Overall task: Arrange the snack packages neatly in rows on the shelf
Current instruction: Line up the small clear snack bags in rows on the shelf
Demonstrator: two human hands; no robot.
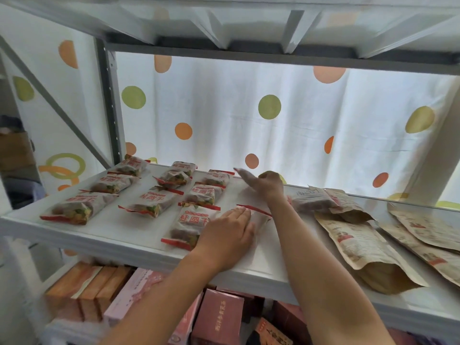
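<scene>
Several clear snack packages with red edges and red lettering lie in rows on the white shelf (pixel 119 235); one is the front-left package (pixel 74 207). My left hand (pixel 226 235) lies flat over two neighbouring packages at the front: the lettered package (pixel 189 221) and a package (pixel 258 215) with its plain side up. My right hand (pixel 267 184) reaches to the back of the shelf. It grips a blurred package (pixel 245 176) there. Another snack package (pixel 311 199) lies face down just right of my right wrist.
Brown paper pouches (pixel 366 247) lie flat on the shelf's right part, one overhanging the front edge. A spotted white curtain (pixel 249 115) hangs behind. An upper shelf (pixel 249 28) sits close above. Pink and orange boxes (pixel 216 314) fill the shelf below.
</scene>
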